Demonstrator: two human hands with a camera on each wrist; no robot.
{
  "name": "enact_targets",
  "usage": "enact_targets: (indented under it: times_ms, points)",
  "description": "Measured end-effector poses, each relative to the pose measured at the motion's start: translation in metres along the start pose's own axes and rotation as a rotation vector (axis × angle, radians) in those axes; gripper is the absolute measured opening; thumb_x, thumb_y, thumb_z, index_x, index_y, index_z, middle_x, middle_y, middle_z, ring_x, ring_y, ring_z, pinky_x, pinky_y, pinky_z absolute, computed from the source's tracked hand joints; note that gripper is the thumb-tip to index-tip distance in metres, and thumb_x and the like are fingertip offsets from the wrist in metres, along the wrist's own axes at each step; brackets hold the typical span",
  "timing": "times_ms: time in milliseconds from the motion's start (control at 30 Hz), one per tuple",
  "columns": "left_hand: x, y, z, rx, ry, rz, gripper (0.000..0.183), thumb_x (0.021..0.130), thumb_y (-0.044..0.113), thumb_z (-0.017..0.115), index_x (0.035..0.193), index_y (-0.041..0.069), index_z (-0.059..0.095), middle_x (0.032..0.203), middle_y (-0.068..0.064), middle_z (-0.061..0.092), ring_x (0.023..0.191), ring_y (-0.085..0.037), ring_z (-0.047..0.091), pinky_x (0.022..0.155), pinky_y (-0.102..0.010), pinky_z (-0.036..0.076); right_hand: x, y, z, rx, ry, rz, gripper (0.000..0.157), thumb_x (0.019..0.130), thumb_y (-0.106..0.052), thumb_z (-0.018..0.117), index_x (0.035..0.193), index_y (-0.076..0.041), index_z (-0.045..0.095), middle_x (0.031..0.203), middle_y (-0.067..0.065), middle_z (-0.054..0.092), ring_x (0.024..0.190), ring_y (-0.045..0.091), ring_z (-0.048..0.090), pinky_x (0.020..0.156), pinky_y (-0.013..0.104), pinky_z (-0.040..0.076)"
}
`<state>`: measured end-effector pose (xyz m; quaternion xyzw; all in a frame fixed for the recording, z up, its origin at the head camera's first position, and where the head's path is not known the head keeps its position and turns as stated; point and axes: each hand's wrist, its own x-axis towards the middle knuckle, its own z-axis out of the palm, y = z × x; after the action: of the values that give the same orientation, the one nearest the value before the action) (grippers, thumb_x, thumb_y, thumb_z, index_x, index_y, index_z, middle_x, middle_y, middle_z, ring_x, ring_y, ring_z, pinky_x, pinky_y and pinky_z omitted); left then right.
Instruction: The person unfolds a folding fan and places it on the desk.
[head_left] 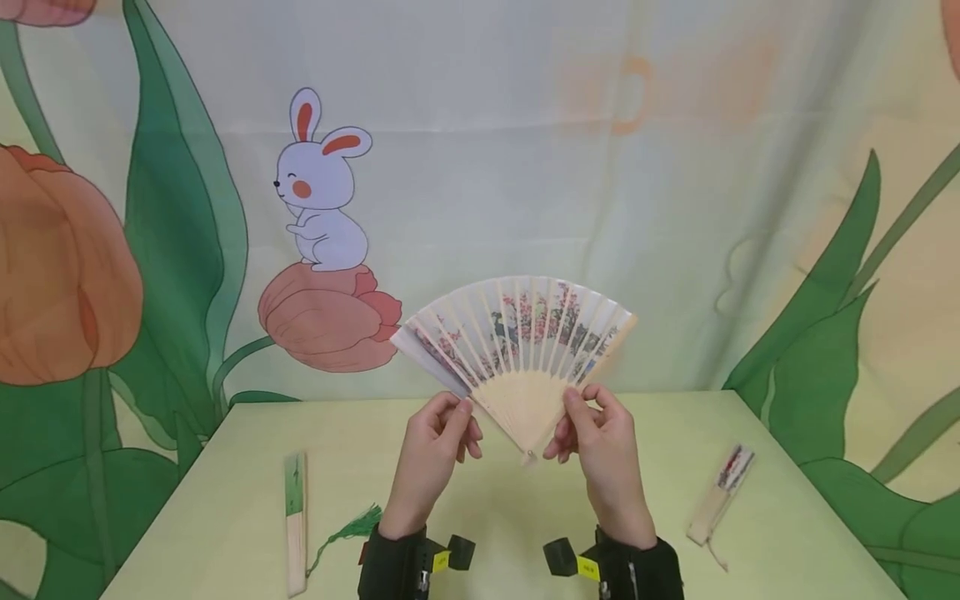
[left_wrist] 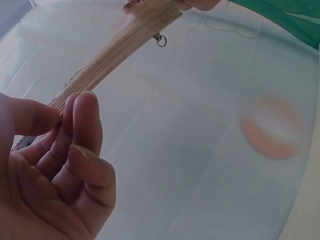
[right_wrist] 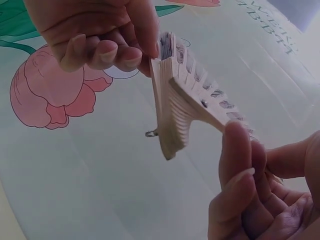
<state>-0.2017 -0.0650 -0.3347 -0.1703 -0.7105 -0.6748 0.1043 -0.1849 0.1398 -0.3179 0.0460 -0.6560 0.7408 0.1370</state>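
Note:
A folding fan (head_left: pixel 525 333) with a flower print and pale ribs is spread wide, held up over the table. Thumb and fingers of my left hand (head_left: pixel 442 429) pinch its left outer rib. On the opposite side, my right hand (head_left: pixel 600 429) pinches the right outer rib in the same way. The pivot points down between both hands, and a small metal ring (left_wrist: pixel 161 41) shows there in the left wrist view. Seen from the right wrist, the ribs (right_wrist: pixel 172 115) bunch at the pivot end and the leaf fans out beyond.
On the left of the table (head_left: pixel 495 533) lies a closed fan (head_left: pixel 296 525) with a green end and a green tassel (head_left: pixel 356 525). Another closed fan (head_left: pixel 722 493) with a cord lies at the right. A printed cloth (head_left: pixel 480 167) with a rabbit and tulips hangs behind.

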Motion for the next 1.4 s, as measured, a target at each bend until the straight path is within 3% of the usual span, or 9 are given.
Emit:
enact_targets:
  times_ms: [633,1033,1400]
  points:
    - [-0.0013,0.0033,-0.0012,-0.035,0.020,-0.047,0.020,0.103,0.020,0.053,0.099,0.003,0.060,0.076,-0.013,0.062,0.061,-0.023,0.061,0.055,-0.024,0.045,0.0011,0.0008,-0.0007,0.032,0.051,-0.023,0.024,0.103,-0.024,0.053,0.101,0.000,0.050,0.066,0.010,0.058,0.051,0.023,0.063,0.049,0.024,0.048]
    - [0.0007,0.0012,-0.0020,-0.016,0.001,-0.015,0.022,0.101,0.025,0.057,0.096,0.003,0.062,0.073,-0.012,0.063,0.060,-0.024,0.061,0.054,-0.023,0.044,0.0023,0.0007,0.0000,0.061,0.116,-0.025,0.026,0.102,-0.028,0.054,0.099,-0.002,0.049,0.065,0.009,0.056,0.049,0.023,0.063,0.045,0.025,0.045]
    - [-0.0003,0.0014,-0.0036,-0.027,0.007,-0.037,0.022,0.099,0.025,0.060,0.102,0.003,0.063,0.073,-0.011,0.064,0.060,-0.022,0.061,0.054,-0.023,0.043,0.0035,0.0033,-0.0014,0.087,0.156,-0.058,0.028,0.101,-0.029,0.054,0.100,-0.002,0.048,0.066,0.008,0.055,0.049,0.020,0.063,0.046,0.023,0.046]
